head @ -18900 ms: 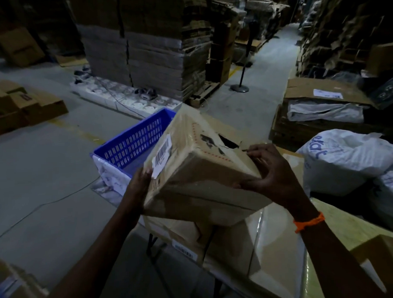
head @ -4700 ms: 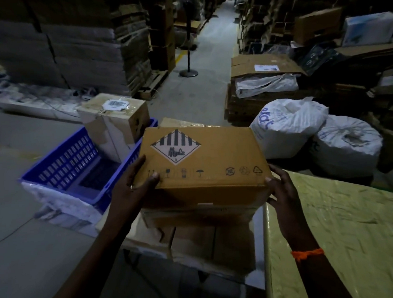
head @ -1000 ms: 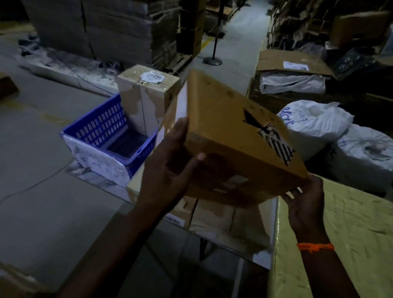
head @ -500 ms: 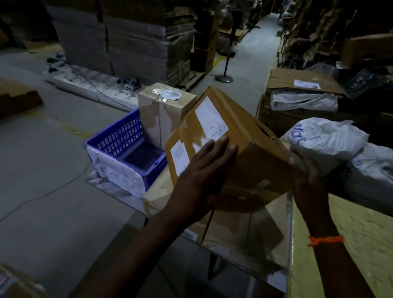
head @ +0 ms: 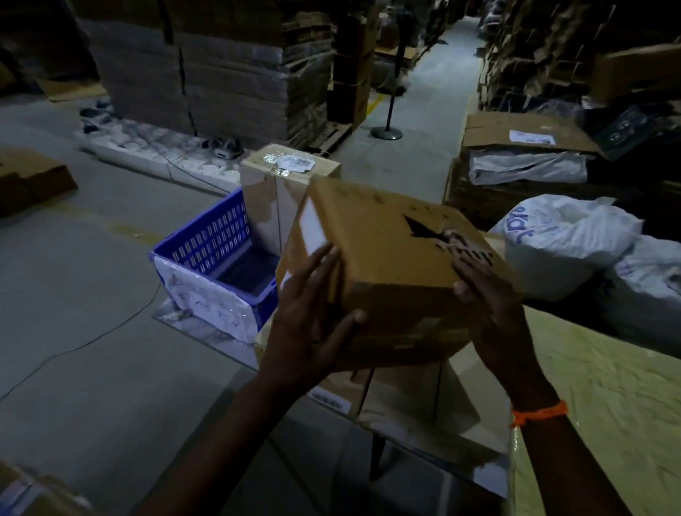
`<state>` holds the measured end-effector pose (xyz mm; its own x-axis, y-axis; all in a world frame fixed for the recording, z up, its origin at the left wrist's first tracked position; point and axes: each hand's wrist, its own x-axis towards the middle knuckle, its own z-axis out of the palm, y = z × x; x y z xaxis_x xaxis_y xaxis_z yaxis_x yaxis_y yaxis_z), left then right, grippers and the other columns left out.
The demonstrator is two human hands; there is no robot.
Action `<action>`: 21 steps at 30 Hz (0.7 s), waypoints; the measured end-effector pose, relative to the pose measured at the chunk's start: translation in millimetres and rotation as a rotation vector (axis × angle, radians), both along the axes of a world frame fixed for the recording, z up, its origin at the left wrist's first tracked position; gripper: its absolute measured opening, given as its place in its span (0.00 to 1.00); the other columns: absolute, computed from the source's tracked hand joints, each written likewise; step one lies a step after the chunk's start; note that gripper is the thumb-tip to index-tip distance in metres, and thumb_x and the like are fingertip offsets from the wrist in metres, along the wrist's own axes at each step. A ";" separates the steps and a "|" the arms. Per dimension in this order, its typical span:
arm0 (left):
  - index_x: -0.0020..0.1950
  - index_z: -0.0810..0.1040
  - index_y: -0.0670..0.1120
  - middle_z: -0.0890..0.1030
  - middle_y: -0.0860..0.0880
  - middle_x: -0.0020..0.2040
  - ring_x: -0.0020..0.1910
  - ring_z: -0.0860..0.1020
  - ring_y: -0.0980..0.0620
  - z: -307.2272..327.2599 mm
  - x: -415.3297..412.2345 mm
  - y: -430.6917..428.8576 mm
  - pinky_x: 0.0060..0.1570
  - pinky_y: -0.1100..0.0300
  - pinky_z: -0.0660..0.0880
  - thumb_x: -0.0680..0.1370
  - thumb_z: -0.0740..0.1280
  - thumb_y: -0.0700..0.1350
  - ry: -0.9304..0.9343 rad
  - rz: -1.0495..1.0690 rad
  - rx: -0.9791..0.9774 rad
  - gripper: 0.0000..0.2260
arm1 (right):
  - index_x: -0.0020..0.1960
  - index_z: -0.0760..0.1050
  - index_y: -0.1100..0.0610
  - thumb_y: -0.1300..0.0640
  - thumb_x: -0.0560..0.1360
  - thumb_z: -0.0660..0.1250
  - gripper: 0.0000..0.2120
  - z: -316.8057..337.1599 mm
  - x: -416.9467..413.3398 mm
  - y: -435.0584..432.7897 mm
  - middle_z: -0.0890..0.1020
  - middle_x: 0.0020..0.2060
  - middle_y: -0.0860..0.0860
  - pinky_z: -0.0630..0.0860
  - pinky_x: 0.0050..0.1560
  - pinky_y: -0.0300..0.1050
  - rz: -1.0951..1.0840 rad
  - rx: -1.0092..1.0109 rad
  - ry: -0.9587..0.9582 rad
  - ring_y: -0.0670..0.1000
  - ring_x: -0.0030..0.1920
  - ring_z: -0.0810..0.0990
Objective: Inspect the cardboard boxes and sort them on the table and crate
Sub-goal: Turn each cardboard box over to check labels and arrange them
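I hold a brown cardboard box (head: 385, 248) tilted in the air above the table's left end. A black striped diamond mark shows on its upper face and a white label on its left face. My left hand (head: 314, 321) grips its near left corner, thumb on the front face. My right hand (head: 485, 310) grips the right side. Behind it a second cardboard box (head: 273, 190) with a label on top stands upright in the blue crate (head: 209, 240). Under the held box lie flat cardboard boxes (head: 407, 403) on the table (head: 610, 402).
White filled sacks (head: 564, 240) lie right of the table. A pallet with cardboard and folded plastic (head: 522, 160) is behind them. Tall stacks of flattened cartons (head: 213, 64) and a fan stand (head: 388, 127) line the aisle. Loose boxes (head: 15, 178) sit on the floor at left.
Between my hands the box has turned: the face with white labels swung to the left and the striped diamond face came up on top. My right hand shifted onto its right side.
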<state>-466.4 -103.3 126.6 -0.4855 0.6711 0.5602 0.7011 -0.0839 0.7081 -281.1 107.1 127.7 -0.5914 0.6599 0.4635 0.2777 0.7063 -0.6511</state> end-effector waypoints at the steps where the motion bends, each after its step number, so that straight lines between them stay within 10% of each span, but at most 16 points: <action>1: 0.80 0.60 0.53 0.60 0.50 0.81 0.78 0.62 0.49 -4.5 -6.4 -5.3 0.70 0.49 0.68 0.79 0.65 0.62 -0.024 0.028 -0.004 0.33 | 0.75 0.74 0.52 0.41 0.83 0.56 0.26 -6.5 -2.4 -3.3 0.71 0.74 0.44 0.57 0.76 0.43 0.007 0.050 -0.040 0.38 0.75 0.63; 7: 0.60 0.82 0.48 0.75 0.49 0.69 0.70 0.70 0.50 -21.9 -44.7 -23.5 0.68 0.43 0.70 0.78 0.66 0.59 0.003 0.312 -0.058 0.18 | 0.79 0.67 0.46 0.38 0.84 0.55 0.26 -40.1 -23.5 -32.5 0.66 0.80 0.47 0.47 0.82 0.58 0.059 0.263 -0.238 0.50 0.82 0.58; 10: 0.61 0.81 0.47 0.73 0.46 0.70 0.71 0.68 0.50 -5.3 -58.3 -15.0 0.65 0.63 0.67 0.78 0.70 0.52 0.041 0.276 -0.161 0.15 | 0.77 0.69 0.48 0.40 0.83 0.58 0.25 -38.9 -24.6 -32.6 0.66 0.80 0.50 0.49 0.82 0.53 0.036 0.233 -0.162 0.51 0.82 0.57; 15: 0.69 0.77 0.52 0.76 0.51 0.70 0.68 0.73 0.51 31.8 -47.1 23.5 0.64 0.53 0.67 0.77 0.60 0.64 0.309 -0.013 -0.520 0.25 | 0.76 0.70 0.53 0.44 0.79 0.71 0.29 -43.4 8.0 -14.1 0.68 0.77 0.53 0.61 0.72 0.33 -0.255 -0.071 0.165 0.45 0.77 0.63; 21: 0.80 0.59 0.50 0.60 0.46 0.81 0.78 0.60 0.44 30.4 16.9 100.7 0.75 0.45 0.60 0.78 0.63 0.66 0.623 -0.057 -0.698 0.36 | 0.79 0.64 0.51 0.49 0.76 0.74 0.35 -79.9 37.4 11.1 0.71 0.76 0.52 0.73 0.70 0.55 -0.277 -0.510 0.073 0.44 0.69 0.69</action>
